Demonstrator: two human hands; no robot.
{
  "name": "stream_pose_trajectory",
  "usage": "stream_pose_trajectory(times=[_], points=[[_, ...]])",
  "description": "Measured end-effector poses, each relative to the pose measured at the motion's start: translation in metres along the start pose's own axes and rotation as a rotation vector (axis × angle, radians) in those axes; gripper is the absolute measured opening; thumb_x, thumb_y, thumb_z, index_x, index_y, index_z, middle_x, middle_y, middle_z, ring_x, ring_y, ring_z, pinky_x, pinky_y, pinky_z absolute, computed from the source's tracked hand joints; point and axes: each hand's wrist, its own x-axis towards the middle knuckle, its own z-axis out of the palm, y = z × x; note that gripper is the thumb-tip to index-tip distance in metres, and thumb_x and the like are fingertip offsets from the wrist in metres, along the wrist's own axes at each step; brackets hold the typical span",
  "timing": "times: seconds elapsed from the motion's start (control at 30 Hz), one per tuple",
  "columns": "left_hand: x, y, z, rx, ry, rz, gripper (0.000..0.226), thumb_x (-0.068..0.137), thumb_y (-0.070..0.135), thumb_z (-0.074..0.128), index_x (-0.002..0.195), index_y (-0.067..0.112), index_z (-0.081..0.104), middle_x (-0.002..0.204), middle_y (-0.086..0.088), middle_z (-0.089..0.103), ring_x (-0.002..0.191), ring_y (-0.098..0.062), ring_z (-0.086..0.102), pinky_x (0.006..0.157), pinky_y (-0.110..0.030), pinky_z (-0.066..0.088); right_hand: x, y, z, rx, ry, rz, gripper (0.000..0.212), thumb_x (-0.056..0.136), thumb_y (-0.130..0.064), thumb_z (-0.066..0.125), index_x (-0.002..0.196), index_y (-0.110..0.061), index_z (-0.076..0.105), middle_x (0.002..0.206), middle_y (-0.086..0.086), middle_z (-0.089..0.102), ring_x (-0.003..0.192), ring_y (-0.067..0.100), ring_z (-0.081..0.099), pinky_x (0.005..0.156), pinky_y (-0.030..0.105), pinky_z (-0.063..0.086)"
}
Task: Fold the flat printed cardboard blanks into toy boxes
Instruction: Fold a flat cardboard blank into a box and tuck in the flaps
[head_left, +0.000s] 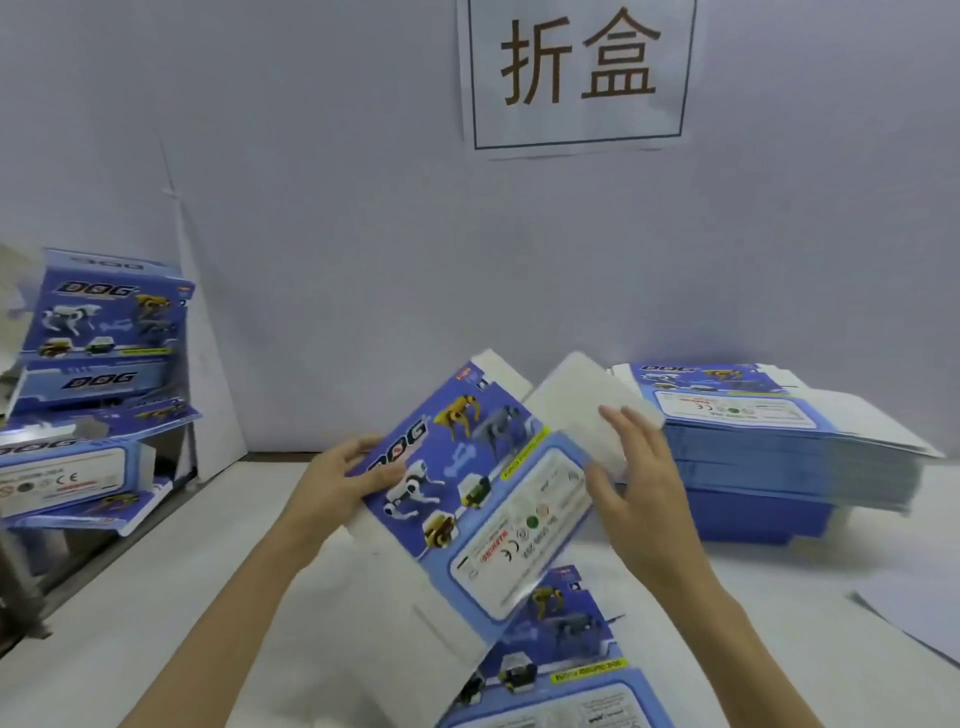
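From the head camera, a blue printed cardboard blank (467, 483) is held tilted above the white bench (208, 597), between both hands at the middle of the view. Its glossy face shows cartoon robot dogs, the word DOG and a pale rounded label panel with small marks. The left hand (337, 483) grips the blank's left edge, fingers curled behind the card and the thumb lying on the printed face. The right hand (639, 478) rests on the plain white flap (582, 410) that stands up from the blank's far right edge, its fingers straight and slightly apart against the matt inner side, the thumb close to the fold. A second blank (550, 670) of the same print lies flat on the bench just below the held one. To the right sits a thick, squared stack of flat blanks (779, 447), their thin edges layered. At far left, folded boxes (98, 332) are piled loosely, some tilted. On the pale wall (311, 182) behind hangs a white paper sign (576, 73) with two large dark characters.
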Motion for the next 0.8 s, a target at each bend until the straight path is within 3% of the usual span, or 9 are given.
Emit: stream_pose_trajectory(times=[0.1, 0.17, 0.23, 0.3, 0.4, 0.53, 0.67, 0.73, 0.8], points=[[-0.006, 0.007, 0.006, -0.281, 0.061, 0.09, 0.041, 0.074, 0.025, 0.07, 0.114, 0.023, 0.063, 0.11, -0.006, 0.072, 0.089, -0.02, 0.072, 0.071, -0.031, 0.061, 0.001, -0.011, -0.002, 0.119, 0.144, 0.018, 0.064, 0.095, -0.019, 0.057, 0.15, -0.022, 0.025, 0.152, -0.005, 0.029, 0.137, 0.005, 0.028, 0.112, 0.015, 0.022], [-0.012, 0.01, 0.022, -0.359, 0.011, 0.153, 0.05, 0.076, 0.025, 0.067, 0.126, 0.026, 0.058, 0.117, -0.002, 0.07, 0.102, -0.022, 0.069, 0.082, -0.035, 0.059, -0.001, -0.02, 0.0, 0.33, 0.02, 0.145, 0.067, 0.095, -0.028, 0.057, 0.151, -0.029, 0.022, 0.151, -0.007, 0.036, 0.131, 0.007, 0.043, 0.106, 0.032, 0.043], [-0.019, 0.017, 0.037, -0.336, -0.065, 0.22, 0.056, 0.077, 0.024, 0.067, 0.13, 0.036, 0.054, 0.12, 0.004, 0.068, 0.106, -0.019, 0.067, 0.081, -0.033, 0.059, -0.003, -0.027, 0.001, 0.575, -0.015, 0.217, 0.056, 0.093, -0.025, 0.06, 0.143, -0.029, 0.037, 0.132, -0.006, 0.057, 0.107, 0.004, 0.063, 0.075, 0.027, 0.058], [-0.025, 0.024, 0.045, -0.197, -0.178, 0.3, 0.064, 0.076, 0.02, 0.073, 0.129, 0.045, 0.049, 0.122, 0.012, 0.066, 0.109, -0.014, 0.066, 0.077, -0.026, 0.058, 0.0, -0.027, -0.003, 0.675, 0.123, 0.218, 0.045, 0.091, -0.016, 0.063, 0.133, -0.024, 0.048, 0.115, -0.006, 0.067, 0.092, 0.004, 0.068, 0.059, 0.021, 0.056], [-0.034, 0.027, 0.052, -0.188, -0.239, 0.248, 0.077, 0.067, 0.019, 0.084, 0.129, 0.045, 0.047, 0.122, 0.012, 0.065, 0.109, -0.018, 0.065, 0.071, -0.03, 0.059, 0.006, -0.022, -0.015, 0.851, 0.293, 0.223, 0.039, 0.091, -0.009, 0.063, 0.124, -0.027, 0.054, 0.101, -0.003, 0.074, 0.085, 0.014, 0.072, 0.059, 0.028, 0.059], [-0.048, 0.022, 0.067, -0.383, -0.378, 0.055, 0.053, 0.053, 0.029, 0.091, 0.102, 0.021, 0.072, 0.108, -0.013, 0.071, 0.094, -0.029, 0.07, 0.066, -0.035, 0.059, 0.006, -0.018, -0.011, 0.937, 0.381, 0.263, 0.038, 0.093, -0.012, 0.06, 0.125, -0.03, 0.053, 0.1, -0.006, 0.075, 0.087, 0.016, 0.073, 0.062, 0.031, 0.06], [-0.058, 0.021, 0.086, -0.111, -0.356, -0.134, 0.036, 0.052, 0.044, 0.089, 0.07, 0.015, 0.077, 0.084, -0.015, 0.074, 0.074, -0.027, 0.072, 0.062, -0.033, 0.058, 0.002, -0.016, 0.002, 0.659, 0.262, 0.209, 0.058, 0.088, -0.013, 0.068, 0.137, -0.029, 0.043, 0.128, -0.005, 0.06, 0.105, 0.001, 0.063, 0.076, 0.023, 0.057], [-0.059, 0.023, 0.089, -0.091, -0.287, -0.118, 0.03, 0.056, 0.043, 0.08, 0.072, 0.017, 0.077, 0.08, -0.012, 0.074, 0.07, -0.026, 0.072, 0.057, -0.03, 0.056, -0.001, -0.015, 0.004, 0.234, 0.253, 0.079, 0.088, 0.079, -0.029, 0.076, 0.148, -0.032, 0.022, 0.149, -0.005, 0.028, 0.131, -0.016, 0.026, 0.106, 0.015, 0.035], [-0.059, 0.028, 0.09, -0.022, -0.256, -0.065, 0.025, 0.071, 0.04, 0.073, 0.079, 0.016, 0.075, 0.08, -0.006, 0.074, 0.068, -0.024, 0.071, 0.054, -0.027, 0.052, -0.005, -0.017, 0.006, -0.078, 0.176, -0.147, 0.101, 0.075, -0.058, 0.068, 0.151, -0.033, 0.007, 0.158, -0.002, 0.0, 0.143, -0.002, -0.004, 0.118, 0.032, 0.02]])
